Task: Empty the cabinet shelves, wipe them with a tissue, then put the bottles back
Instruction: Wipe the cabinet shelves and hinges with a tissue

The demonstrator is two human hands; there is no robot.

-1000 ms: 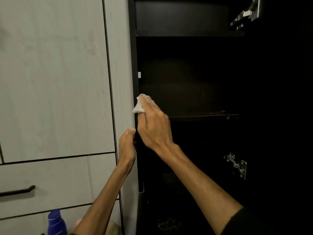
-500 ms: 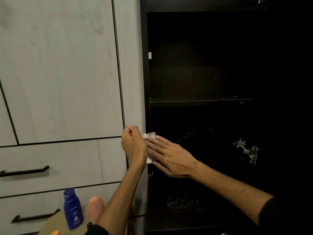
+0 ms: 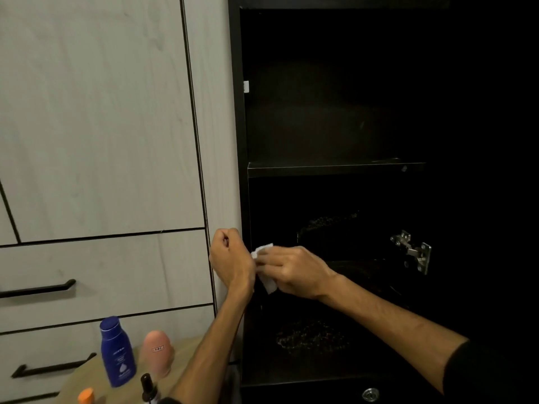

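Right hand (image 3: 294, 271) pinches the tissue (image 3: 267, 279) against the curled left hand (image 3: 230, 259) at the cabinet's (image 3: 237, 141) front edge, probably refolding it; bottles (image 3: 116, 352) wait on the counter (image 3: 87, 374).

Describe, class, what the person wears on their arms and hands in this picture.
Both forearms are bare. The right arm shows a black sleeve edge near the elbow. The left hand and right hand carry no gloves, rings or watch that can be seen.
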